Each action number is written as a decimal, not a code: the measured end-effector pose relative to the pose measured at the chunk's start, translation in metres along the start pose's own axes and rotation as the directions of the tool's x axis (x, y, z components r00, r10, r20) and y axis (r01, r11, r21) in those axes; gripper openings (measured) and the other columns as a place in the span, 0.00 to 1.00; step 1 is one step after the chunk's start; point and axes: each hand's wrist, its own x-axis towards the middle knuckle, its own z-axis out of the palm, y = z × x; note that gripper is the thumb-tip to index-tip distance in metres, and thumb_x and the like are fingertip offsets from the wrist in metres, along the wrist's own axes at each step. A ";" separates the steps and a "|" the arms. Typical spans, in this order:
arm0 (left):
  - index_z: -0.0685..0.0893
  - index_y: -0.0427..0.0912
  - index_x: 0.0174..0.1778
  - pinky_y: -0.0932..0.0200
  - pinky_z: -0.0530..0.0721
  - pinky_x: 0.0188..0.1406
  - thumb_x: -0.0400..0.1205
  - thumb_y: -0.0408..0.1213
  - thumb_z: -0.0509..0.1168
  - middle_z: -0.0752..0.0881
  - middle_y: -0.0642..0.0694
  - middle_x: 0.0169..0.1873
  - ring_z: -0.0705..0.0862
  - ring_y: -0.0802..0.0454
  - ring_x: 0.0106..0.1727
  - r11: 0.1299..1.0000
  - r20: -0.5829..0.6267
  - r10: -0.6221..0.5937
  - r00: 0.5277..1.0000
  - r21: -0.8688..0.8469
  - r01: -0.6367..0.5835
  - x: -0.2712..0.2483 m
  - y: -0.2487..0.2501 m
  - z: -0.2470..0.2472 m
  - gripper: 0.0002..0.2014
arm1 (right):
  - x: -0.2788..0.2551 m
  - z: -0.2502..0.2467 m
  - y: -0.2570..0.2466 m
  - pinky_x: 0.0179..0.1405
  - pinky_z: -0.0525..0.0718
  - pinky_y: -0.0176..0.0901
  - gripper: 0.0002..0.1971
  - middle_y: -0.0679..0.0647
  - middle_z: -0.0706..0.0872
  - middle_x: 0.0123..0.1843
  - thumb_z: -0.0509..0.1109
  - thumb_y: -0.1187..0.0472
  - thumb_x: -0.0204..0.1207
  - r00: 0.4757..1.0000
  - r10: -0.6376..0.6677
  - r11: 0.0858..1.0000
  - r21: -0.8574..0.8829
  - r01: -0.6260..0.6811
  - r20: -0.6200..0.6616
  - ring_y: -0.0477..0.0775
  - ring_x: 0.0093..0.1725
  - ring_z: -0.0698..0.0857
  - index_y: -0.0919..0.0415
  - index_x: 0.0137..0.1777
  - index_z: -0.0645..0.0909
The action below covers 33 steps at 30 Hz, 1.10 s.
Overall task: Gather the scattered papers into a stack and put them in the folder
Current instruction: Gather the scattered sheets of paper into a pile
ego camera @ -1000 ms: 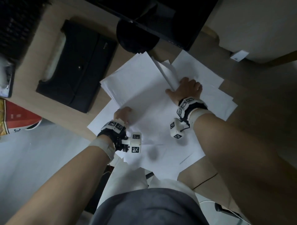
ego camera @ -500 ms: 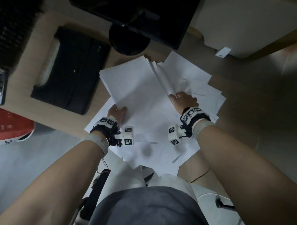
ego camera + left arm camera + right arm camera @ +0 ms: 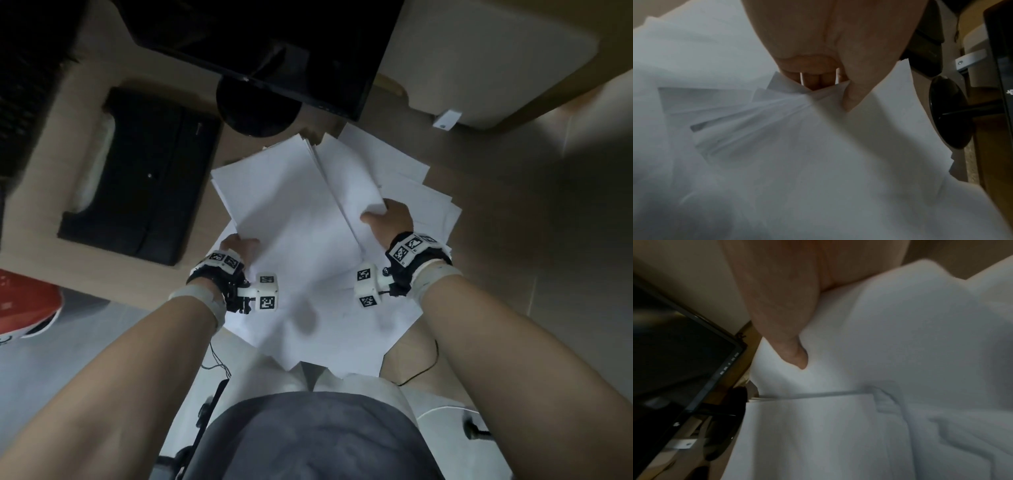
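The loose white paper sheets lie on the light wooden desk. The flat black folder lies to their left; the dark flat monitor stands behind them.

Matt white paper sheets, pale wood-grain desk, glossy black monitor

From my head view the papers cover the fingers of my left hand, and a lifted sheet hides the fingers of my right hand. The monitor is cut off by the top edge, and its screen hides the far part of its round base. The red thing at the left edge is cropped; I cannot tell what it is. My right wrist view is smeared, so sheet edges there blur together.
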 end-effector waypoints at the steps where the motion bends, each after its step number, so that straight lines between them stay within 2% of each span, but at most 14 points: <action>1: 0.69 0.40 0.77 0.55 0.73 0.73 0.81 0.37 0.68 0.71 0.38 0.75 0.70 0.40 0.78 0.995 0.011 0.033 0.999 0.097 -0.034 0.000 0.000 -0.001 0.28 | -0.002 -0.006 -0.007 0.45 0.85 0.47 0.07 0.54 0.88 0.41 0.73 0.57 0.69 0.999 -0.021 1.000 -0.010 0.020 -0.032 0.59 0.44 0.87 0.58 0.45 0.84; 4: 0.69 0.47 0.77 0.47 0.72 0.75 0.83 0.36 0.63 0.70 0.40 0.77 0.73 0.38 0.75 0.997 0.012 0.083 0.997 0.009 -0.083 0.002 0.003 -0.006 0.25 | -0.014 -0.021 -0.037 0.38 0.77 0.42 0.04 0.48 0.84 0.34 0.72 0.58 0.69 0.990 -0.135 0.991 0.015 0.136 -0.036 0.53 0.37 0.82 0.55 0.38 0.80; 6: 0.63 0.47 0.80 0.49 0.69 0.77 0.81 0.38 0.67 0.66 0.47 0.79 0.70 0.39 0.77 0.988 0.001 0.075 0.997 -0.137 -0.074 0.006 0.006 -0.004 0.32 | -0.024 -0.022 -0.059 0.35 0.75 0.41 0.08 0.47 0.81 0.31 0.75 0.59 0.67 0.972 -0.224 0.974 0.058 0.220 0.072 0.51 0.33 0.79 0.53 0.32 0.78; 7: 0.59 0.47 0.82 0.48 0.68 0.77 0.79 0.42 0.70 0.66 0.45 0.79 0.69 0.38 0.77 0.951 -0.046 0.018 0.999 -0.308 -0.031 0.005 0.011 -0.003 0.37 | -0.030 -0.020 -0.070 0.34 0.74 0.41 0.09 0.47 0.80 0.30 0.76 0.60 0.67 0.958 -0.260 0.965 0.079 0.251 0.121 0.50 0.32 0.79 0.54 0.32 0.78; 9: 0.54 0.52 0.83 0.41 0.70 0.73 0.77 0.51 0.71 0.73 0.40 0.71 0.75 0.37 0.71 0.792 -0.057 -0.083 0.995 -0.609 0.031 0.001 0.013 -0.005 0.42 | -0.042 -0.011 -0.091 0.34 0.76 0.40 0.06 0.49 0.82 0.32 0.77 0.62 0.67 0.928 -0.321 0.944 0.139 0.298 0.188 0.49 0.32 0.80 0.58 0.37 0.81; 12: 0.58 0.65 0.79 0.40 0.76 0.68 0.79 0.63 0.62 0.81 0.47 0.56 0.81 0.44 0.56 0.598 0.007 -0.071 0.997 -0.800 0.048 -0.002 0.003 -0.011 0.33 | -0.056 0.015 -0.111 0.34 0.82 0.37 0.07 0.53 0.87 0.37 0.77 0.66 0.70 0.902 -0.351 0.914 0.303 0.271 0.250 0.48 0.35 0.85 0.66 0.46 0.84; 14: 0.67 0.61 0.74 0.41 0.77 0.68 0.78 0.68 0.60 0.84 0.46 0.59 0.83 0.43 0.58 0.507 0.086 -0.038 0.996 -0.857 0.093 0.001 -0.008 -0.016 0.30 | -0.060 0.032 -0.110 0.36 0.84 0.35 0.11 0.54 0.90 0.42 0.76 0.67 0.72 0.908 -0.325 0.898 0.388 0.208 0.266 0.48 0.40 0.89 0.68 0.53 0.85; 16: 0.75 0.54 0.72 0.43 0.77 0.70 0.74 0.70 0.62 0.85 0.45 0.62 0.84 0.43 0.61 0.437 0.131 -0.033 0.991 -0.890 0.132 0.007 -0.018 -0.018 0.34 | -0.058 0.045 -0.099 0.38 0.83 0.35 0.12 0.54 0.90 0.45 0.76 0.66 0.72 0.930 -0.267 0.904 0.399 0.152 0.251 0.47 0.42 0.89 0.66 0.55 0.85; 18: 0.79 0.53 0.69 0.48 0.77 0.68 0.75 0.68 0.64 0.85 0.47 0.60 0.84 0.47 0.58 0.434 0.150 -0.003 0.989 -0.891 0.137 0.006 -0.021 -0.020 0.31 | -0.053 0.051 -0.082 0.41 0.82 0.39 0.12 0.53 0.89 0.45 0.78 0.63 0.70 0.952 -0.194 0.943 0.312 0.114 0.236 0.47 0.42 0.88 0.64 0.53 0.85; 21: 0.79 0.51 0.67 0.49 0.77 0.65 0.76 0.63 0.66 0.86 0.50 0.56 0.84 0.49 0.57 0.506 0.139 0.013 0.990 -0.855 0.113 -0.001 -0.019 -0.018 0.28 | -0.044 0.055 -0.053 0.43 0.78 0.45 0.16 0.54 0.84 0.42 0.80 0.54 0.66 0.978 -0.055 0.998 0.003 0.055 0.201 0.58 0.46 0.85 0.60 0.46 0.79; 23: 0.78 0.49 0.67 0.45 0.78 0.67 0.69 0.62 0.73 0.86 0.48 0.58 0.84 0.47 0.59 0.555 0.108 0.046 0.993 -0.830 0.065 0.002 -0.020 -0.012 0.34 | -0.041 0.053 -0.039 0.47 0.77 0.45 0.25 0.55 0.83 0.50 0.79 0.47 0.65 0.990 0.031 0.990 -0.143 -0.011 0.141 0.60 0.54 0.84 0.60 0.56 0.76; 26: 0.76 0.49 0.71 0.45 0.82 0.63 0.56 0.63 0.78 0.87 0.47 0.57 0.86 0.46 0.58 0.646 0.065 0.017 0.998 -0.763 0.039 0.022 -0.026 -0.004 0.47 | -0.040 0.055 -0.031 0.60 0.79 0.50 0.39 0.57 0.81 0.66 0.79 0.41 0.65 0.988 0.088 0.986 -0.154 -0.068 0.130 0.62 0.65 0.81 0.60 0.71 0.68; 30: 0.84 0.39 0.59 0.56 0.81 0.46 0.76 0.51 0.72 0.83 0.47 0.35 0.81 0.48 0.40 0.762 0.010 0.042 0.999 -0.647 -0.025 0.011 -0.017 -0.006 0.22 | -0.036 0.070 -0.037 0.72 0.73 0.52 0.50 0.59 0.74 0.75 0.81 0.37 0.63 0.982 0.024 0.984 -0.176 0.010 0.189 0.63 0.75 0.73 0.61 0.78 0.62; 33: 0.82 0.34 0.65 0.49 0.82 0.60 0.77 0.52 0.71 0.80 0.47 0.38 0.80 0.45 0.47 0.812 -0.057 0.008 0.998 -0.582 -0.040 0.015 -0.007 -0.004 0.27 | -0.031 0.056 -0.029 0.77 0.66 0.62 0.55 0.59 0.63 0.82 0.77 0.33 0.64 0.996 0.038 0.959 -0.282 -0.015 0.076 0.64 0.81 0.62 0.57 0.84 0.56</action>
